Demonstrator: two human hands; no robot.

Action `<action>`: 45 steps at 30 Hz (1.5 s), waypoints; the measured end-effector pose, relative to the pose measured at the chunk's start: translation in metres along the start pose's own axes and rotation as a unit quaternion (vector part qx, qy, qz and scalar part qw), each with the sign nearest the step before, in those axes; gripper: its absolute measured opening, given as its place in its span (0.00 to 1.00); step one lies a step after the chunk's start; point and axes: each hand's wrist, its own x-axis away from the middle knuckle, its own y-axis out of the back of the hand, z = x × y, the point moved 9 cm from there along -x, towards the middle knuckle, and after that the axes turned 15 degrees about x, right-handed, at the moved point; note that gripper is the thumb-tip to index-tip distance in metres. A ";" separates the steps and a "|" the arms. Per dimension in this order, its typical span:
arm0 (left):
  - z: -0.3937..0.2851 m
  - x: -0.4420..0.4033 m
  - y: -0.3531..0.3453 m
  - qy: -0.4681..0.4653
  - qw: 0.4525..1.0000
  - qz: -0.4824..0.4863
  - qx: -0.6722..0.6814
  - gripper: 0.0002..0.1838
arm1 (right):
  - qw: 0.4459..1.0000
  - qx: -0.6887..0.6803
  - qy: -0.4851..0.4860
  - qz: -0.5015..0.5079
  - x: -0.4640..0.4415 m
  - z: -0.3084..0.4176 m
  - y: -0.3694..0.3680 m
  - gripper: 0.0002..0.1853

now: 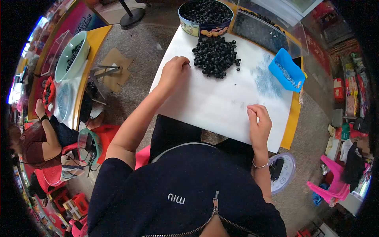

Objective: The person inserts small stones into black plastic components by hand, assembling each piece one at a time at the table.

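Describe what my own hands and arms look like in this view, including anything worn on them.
Both the left hand and right hand are gloveless. Dark navy short sleeves cover the upper arms, leaving the forearms bare. A thin, silvery bracelet circles the right wrist; nothing shows on the left.

The pieces [215, 59] are black, the tray [292, 60] bright blue. The white counter [209, 98] has yellow edging and a bluish smudge. Tan cookies pattern the tin [193, 28]; white lettering marks the dark navy top [177, 170].
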 end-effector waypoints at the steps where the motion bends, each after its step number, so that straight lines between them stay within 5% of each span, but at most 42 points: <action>1: -0.001 0.005 0.002 -0.004 1.000 -0.013 0.025 0.07 | 1.000 -0.010 0.011 0.000 -0.001 0.005 -0.004 0.04; 3: 0.012 0.022 -0.014 0.159 0.946 0.001 0.282 0.07 | 0.999 -0.030 0.033 -0.003 -0.007 0.022 -0.018 0.04; 7: -0.006 0.068 -0.071 0.368 0.641 0.061 0.671 0.11 | 0.992 -0.087 0.092 0.005 -0.014 0.067 -0.055 0.11; 9: -0.017 0.080 -0.082 0.376 0.616 0.062 0.690 0.11 | 0.993 -0.071 0.096 -0.002 -0.019 0.076 -0.065 0.11; 11: -0.019 0.086 -0.089 0.379 0.605 0.053 0.699 0.11 | 0.994 -0.056 0.098 -0.010 -0.020 0.075 -0.068 0.10; 18: -0.028 0.094 -0.094 0.370 0.691 0.085 0.616 0.07 | 0.994 -0.053 0.082 -0.044 -0.010 0.064 -0.060 0.05; 22: -0.029 0.096 -0.094 0.367 0.699 0.120 0.602 0.06 | 0.990 -0.034 0.125 -0.063 -0.004 0.069 -0.053 0.04; 28: -0.035 0.102 -0.098 0.386 0.636 0.128 0.655 0.08 | 0.985 -0.005 0.155 -0.082 -0.001 0.070 -0.044 0.03; 31: -0.039 0.099 -0.099 0.378 0.660 0.111 0.640 0.10 | 0.987 -0.033 0.132 -0.079 -0.002 0.065 -0.045 0.04; 34: -0.042 0.095 -0.094 0.345 0.738 0.121 0.567 0.10 | 0.987 -0.006 0.138 -0.078 0.000 0.065 -0.041 0.04; 45: -0.045 0.094 -0.095 0.344 0.738 0.123 0.567 0.09 | 0.991 -0.021 0.101 -0.084 -0.008 0.047 -0.036 0.04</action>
